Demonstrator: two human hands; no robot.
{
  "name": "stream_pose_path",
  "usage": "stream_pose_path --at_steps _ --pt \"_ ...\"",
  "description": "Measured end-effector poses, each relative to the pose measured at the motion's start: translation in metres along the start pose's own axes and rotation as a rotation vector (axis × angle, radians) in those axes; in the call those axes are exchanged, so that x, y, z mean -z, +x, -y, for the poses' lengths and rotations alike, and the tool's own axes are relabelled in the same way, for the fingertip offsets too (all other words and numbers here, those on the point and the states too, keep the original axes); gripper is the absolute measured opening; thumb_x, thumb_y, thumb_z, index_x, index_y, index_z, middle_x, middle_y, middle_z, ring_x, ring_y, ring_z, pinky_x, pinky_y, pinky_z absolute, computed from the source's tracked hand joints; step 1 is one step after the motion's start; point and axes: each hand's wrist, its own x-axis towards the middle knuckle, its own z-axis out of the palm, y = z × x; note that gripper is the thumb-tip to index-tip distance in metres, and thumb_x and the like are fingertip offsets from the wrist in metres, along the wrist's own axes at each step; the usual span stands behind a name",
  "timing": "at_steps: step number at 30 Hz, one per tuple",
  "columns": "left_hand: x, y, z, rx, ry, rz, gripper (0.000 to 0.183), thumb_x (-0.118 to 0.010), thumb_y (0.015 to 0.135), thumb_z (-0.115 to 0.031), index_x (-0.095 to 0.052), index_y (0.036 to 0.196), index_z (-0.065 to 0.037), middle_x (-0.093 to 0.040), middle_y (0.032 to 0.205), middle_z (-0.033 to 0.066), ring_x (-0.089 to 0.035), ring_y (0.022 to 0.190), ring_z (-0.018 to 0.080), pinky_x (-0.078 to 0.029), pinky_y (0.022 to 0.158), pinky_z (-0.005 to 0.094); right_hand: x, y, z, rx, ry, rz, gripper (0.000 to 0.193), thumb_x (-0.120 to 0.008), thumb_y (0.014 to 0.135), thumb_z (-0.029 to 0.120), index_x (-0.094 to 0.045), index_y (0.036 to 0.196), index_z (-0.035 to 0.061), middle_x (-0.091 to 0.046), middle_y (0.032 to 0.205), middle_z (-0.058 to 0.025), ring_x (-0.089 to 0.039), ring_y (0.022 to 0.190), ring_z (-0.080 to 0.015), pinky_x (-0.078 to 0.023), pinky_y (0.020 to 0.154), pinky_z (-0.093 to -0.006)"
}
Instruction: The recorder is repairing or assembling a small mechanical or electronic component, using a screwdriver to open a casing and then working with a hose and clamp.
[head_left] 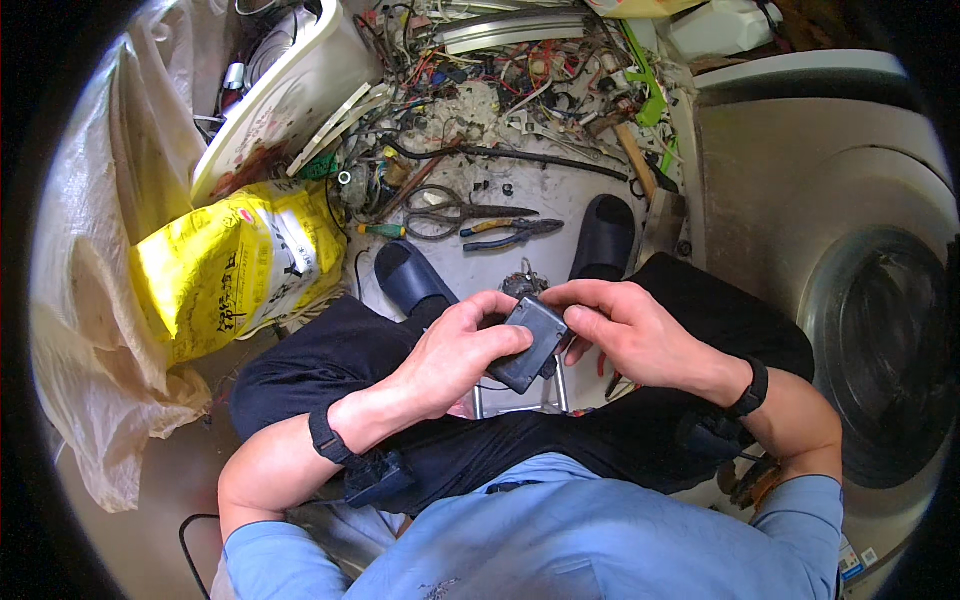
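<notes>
The left hand [450,350] is clamped on a small black box [530,352], its thumb pressed flat on the upper face; the right hand [635,335] has its bent fingers at the box's right edge, though I cannot tell whether they grip it; the box is tilted, held up between the knees; beyond it two dark sandals [410,278] stand on the pale floor, with pliers [512,236] and large scissors [447,213] lying between and near them; a hammer [660,212] leans at the right; a yellow bag [240,265] slumps at the left; tangled wires and scraps [530,75] cover the far floor.
</notes>
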Motion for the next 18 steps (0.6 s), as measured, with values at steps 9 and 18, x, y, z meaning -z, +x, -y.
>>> stream_pose_path --at_steps 9,18 --pt "-0.002 0.002 -0.001 -0.008 0.016 0.004 0.043 -0.068 0.094 -0.024 -0.064 0.124 0.006 -0.072 0.105 0.0117 -0.068 0.097 0.0163 -0.055 0.089 0.0312 -0.002 -0.002 0.007 -0.035 -0.065 -0.034 0.035 -0.049 0.109 0.015 -0.061 0.137 -0.0024 -0.072 0.105 -0.0071 -0.073 0.084 -0.0113 -0.060 0.061 -0.0268" --pt "0.000 0.006 0.005 -0.037 0.112 -0.018 0.048 -0.070 0.093 -0.028 -0.063 0.127 0.006 -0.073 0.106 0.0141 -0.070 0.095 0.0167 -0.057 0.085 0.0321 0.000 -0.001 0.005 -0.016 -0.078 -0.028 0.036 -0.047 0.109 0.016 -0.060 0.137 -0.0038 -0.072 0.104 -0.0078 -0.073 0.083 -0.0116 -0.059 0.060 -0.0274"
